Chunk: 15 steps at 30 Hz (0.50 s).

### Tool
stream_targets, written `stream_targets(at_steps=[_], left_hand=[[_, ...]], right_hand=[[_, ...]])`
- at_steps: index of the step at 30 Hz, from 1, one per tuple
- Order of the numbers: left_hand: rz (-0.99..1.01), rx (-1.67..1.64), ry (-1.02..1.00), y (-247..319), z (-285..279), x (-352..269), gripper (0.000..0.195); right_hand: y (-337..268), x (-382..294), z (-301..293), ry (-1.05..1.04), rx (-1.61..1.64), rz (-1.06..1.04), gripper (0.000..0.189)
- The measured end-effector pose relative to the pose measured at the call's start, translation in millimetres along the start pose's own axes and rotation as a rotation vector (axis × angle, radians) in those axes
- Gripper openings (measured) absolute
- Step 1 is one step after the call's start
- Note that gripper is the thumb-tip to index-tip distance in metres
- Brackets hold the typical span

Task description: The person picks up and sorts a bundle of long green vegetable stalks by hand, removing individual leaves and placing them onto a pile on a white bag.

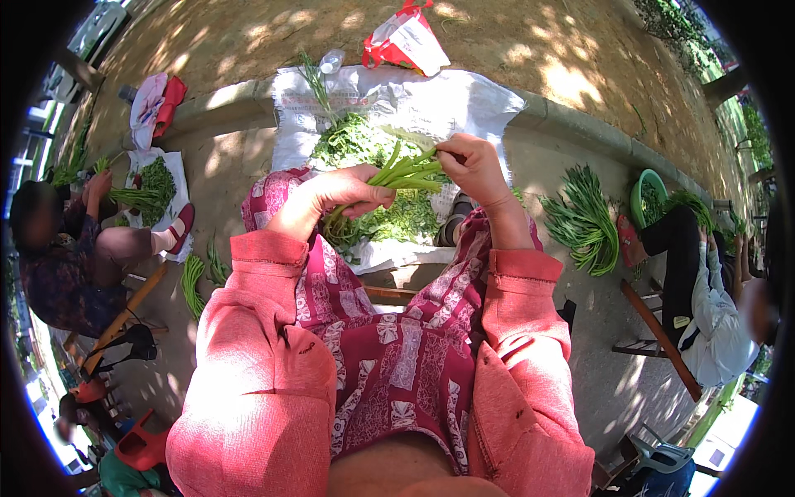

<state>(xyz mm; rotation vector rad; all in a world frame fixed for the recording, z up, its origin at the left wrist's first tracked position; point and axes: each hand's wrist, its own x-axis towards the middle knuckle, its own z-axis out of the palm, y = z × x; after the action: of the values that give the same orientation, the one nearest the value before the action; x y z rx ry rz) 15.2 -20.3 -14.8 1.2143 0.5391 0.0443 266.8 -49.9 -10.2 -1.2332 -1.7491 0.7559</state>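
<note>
My left hand (351,189) is closed around a bunch of green leafy-vegetable stems (407,171), whose cut-looking ends point up and to the right. At those ends, the thumb and forefinger of my right hand (475,166) pinch a stem; the exact contact is partly hidden by the fingers. Both hands are above my lap, over a white woven sack (459,96) spread on the ground. Loose green leaves (404,217) are heaped on the sack below the bunch, and more leafy greens (348,140) lie farther up on it.
A clear plastic bottle (331,61) and a red-and-white bag (407,40) are beyond me near the curb (565,121). Long-stemmed greens (584,223) lie at right, near a green basin (649,196). Seated people handle greens on both sides. Another stem bundle (193,286) lies at left.
</note>
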Motion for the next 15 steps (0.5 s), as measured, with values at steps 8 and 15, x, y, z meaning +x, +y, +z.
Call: stream_targets(at_steps=[8, 15], left_hand=[[0.013, -0.086, -0.021, 4.9, 6.3, -6.3, 0.053], [0.043, -0.049, -0.011, 9.3, 3.3, -7.6, 0.049]], right_hand=[[-4.7, 2.6, 10.9, 0.121, 0.093, 0.062, 0.012], [-10.9, 6.2, 15.0, 0.211, 0.093, 0.076, 0.011]])
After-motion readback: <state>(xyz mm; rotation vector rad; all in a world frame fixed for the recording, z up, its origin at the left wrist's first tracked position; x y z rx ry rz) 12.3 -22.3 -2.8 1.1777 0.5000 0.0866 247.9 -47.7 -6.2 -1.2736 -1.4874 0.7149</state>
